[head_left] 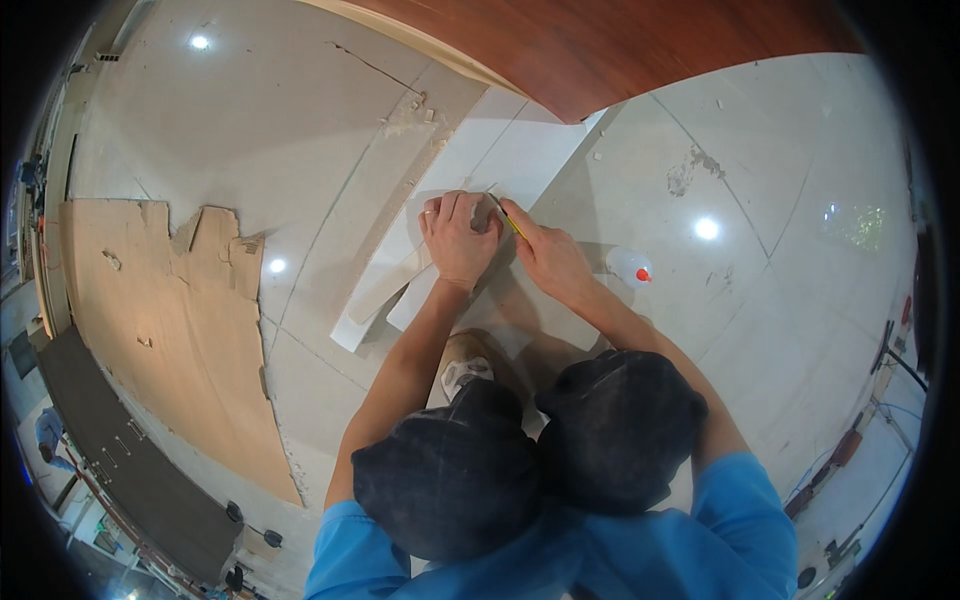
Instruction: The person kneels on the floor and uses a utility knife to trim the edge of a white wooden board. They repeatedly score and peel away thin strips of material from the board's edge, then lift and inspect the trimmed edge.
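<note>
Fingers of our right hand (527, 226) are closed around a slim yellow tool (512, 219) with dark parts, its thin tip slanting up and left, just beside our other hand. Our left fingers (452, 208), one wearing a ring, are bent down over a long white board (520, 140); we cannot tell whether they pinch anything. The board is flat, smooth and straight-edged, lying slantwise on the floor (330, 150) in front of us, with thin lines across its upper part. A narrow beige strip (388, 288) lies along its lower end, left of our wrist. Near our right forearm sits a whitish bottle (625, 265) with a red cap. Below are our dark-clad knees (450, 475) and one shoe (466, 374). Further out, torn brown cardboard (170, 310) spreads at left, and a glossy reddish-brown panel (640, 50) stretches across the top.
</note>
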`<move>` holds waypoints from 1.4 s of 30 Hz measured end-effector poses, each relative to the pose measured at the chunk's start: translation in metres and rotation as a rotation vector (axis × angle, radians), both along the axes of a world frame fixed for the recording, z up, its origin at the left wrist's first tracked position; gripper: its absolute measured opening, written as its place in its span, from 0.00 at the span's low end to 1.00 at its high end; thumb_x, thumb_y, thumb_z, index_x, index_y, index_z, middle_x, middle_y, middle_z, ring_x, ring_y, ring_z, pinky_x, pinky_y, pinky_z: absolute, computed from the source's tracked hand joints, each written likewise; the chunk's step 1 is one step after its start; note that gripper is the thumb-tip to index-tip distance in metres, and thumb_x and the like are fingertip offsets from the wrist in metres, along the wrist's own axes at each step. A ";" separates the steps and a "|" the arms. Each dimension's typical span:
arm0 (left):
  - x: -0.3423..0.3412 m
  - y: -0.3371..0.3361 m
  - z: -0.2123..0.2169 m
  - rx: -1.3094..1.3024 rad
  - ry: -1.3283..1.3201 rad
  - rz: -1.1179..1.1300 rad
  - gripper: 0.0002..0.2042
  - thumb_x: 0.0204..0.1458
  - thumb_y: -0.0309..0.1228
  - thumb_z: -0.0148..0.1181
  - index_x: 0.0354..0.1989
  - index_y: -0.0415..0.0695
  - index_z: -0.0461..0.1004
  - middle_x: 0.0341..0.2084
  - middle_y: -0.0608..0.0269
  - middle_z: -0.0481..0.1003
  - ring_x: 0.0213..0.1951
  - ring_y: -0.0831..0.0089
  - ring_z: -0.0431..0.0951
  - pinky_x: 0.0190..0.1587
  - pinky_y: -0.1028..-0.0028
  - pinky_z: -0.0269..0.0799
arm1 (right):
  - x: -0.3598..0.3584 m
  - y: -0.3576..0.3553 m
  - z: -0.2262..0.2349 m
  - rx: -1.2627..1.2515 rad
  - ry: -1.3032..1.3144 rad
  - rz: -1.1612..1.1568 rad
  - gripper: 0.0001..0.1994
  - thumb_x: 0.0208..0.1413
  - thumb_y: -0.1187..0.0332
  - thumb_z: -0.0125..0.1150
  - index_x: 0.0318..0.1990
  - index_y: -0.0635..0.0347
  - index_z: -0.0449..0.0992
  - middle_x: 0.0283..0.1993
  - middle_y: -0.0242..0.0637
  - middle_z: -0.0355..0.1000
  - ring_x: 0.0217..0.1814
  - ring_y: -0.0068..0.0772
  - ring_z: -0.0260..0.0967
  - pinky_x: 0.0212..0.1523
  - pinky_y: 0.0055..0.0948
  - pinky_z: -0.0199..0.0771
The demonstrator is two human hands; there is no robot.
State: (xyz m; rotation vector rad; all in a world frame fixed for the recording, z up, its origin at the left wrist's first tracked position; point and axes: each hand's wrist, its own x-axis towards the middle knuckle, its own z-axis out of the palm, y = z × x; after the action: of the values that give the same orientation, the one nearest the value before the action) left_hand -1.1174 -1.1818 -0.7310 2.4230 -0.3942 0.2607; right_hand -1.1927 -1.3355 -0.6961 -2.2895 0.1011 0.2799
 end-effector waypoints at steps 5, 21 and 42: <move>0.000 0.000 0.001 0.004 -0.001 -0.005 0.15 0.40 0.30 0.73 0.38 0.51 0.79 0.39 0.68 0.78 0.46 0.59 0.74 0.52 0.60 0.66 | 0.000 0.001 -0.001 0.009 -0.006 -0.015 0.31 0.66 0.71 0.54 0.76 0.51 0.59 0.31 0.57 0.76 0.33 0.66 0.75 0.37 0.58 0.72; 0.000 0.003 -0.003 -0.056 -0.007 -0.026 0.15 0.41 0.29 0.73 0.39 0.52 0.80 0.40 0.68 0.78 0.47 0.58 0.74 0.53 0.58 0.66 | 0.002 -0.001 -0.001 -0.029 -0.017 0.036 0.34 0.64 0.71 0.55 0.78 0.51 0.56 0.29 0.54 0.76 0.31 0.61 0.76 0.35 0.56 0.75; -0.003 0.012 -0.007 -0.065 0.038 -0.097 0.15 0.47 0.23 0.70 0.44 0.46 0.79 0.44 0.57 0.76 0.48 0.52 0.73 0.54 0.56 0.67 | -0.003 0.001 0.003 -0.076 0.079 0.053 0.36 0.63 0.71 0.55 0.79 0.51 0.53 0.26 0.56 0.75 0.29 0.64 0.76 0.34 0.59 0.76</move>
State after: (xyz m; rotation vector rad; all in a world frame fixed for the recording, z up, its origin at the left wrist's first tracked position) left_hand -1.1205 -1.1702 -0.7381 2.3341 -0.4771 0.1826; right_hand -1.1953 -1.3340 -0.6934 -2.3597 0.0924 0.4005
